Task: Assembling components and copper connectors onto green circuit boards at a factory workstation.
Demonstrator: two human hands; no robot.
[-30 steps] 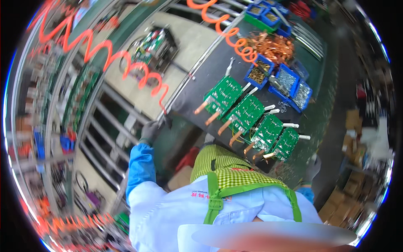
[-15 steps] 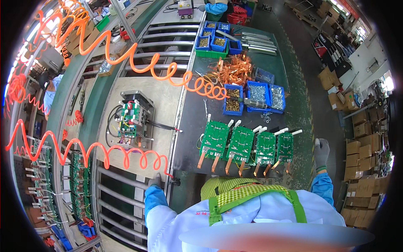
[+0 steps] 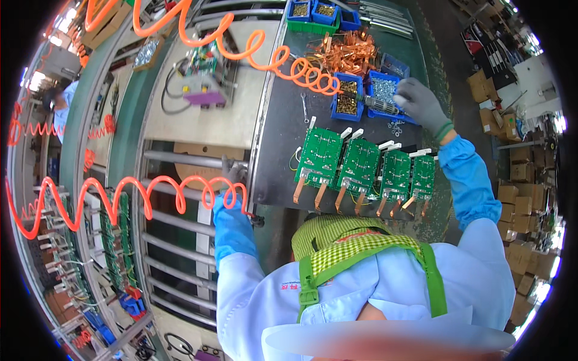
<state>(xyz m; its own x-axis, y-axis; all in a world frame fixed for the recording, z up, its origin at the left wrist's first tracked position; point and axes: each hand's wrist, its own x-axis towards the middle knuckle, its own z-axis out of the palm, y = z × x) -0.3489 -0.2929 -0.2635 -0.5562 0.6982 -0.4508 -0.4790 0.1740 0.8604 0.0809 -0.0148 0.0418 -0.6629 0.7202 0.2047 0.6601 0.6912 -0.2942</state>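
Note:
My right hand (image 3: 422, 103), in a grey glove, reaches over the blue bin of silvery fasteners (image 3: 385, 87). Its curved fingers are at the end of a powered screwdriver (image 3: 378, 104) lying across the bins on an orange coiled hose (image 3: 301, 77); no closed grip shows. My left hand (image 3: 232, 171), gloved too, is over the metal rollers by the bench edge, fingers apart, partly behind a second orange hose (image 3: 180, 195). Beyond it, an electronic unit with a purple panel (image 3: 208, 90) sits on a pale board (image 3: 241, 120). Several green circuit boards (image 3: 320, 153) with copper strips lie before me.
A heap of copper pieces (image 3: 349, 53) lies behind the bins, beside a blue bin of brass-coloured parts (image 3: 347, 105). A wrench (image 3: 304, 107) and loose washers (image 3: 395, 127) rest on the bench. Metal rollers (image 3: 180, 234) run along the left. Cardboard boxes (image 3: 518, 195) are stacked at right.
My right hand has moved from beside the bench to the screwdriver over the bins. My left hand has gone forward, and the electronic unit on its board has shifted farther away along the rollers.

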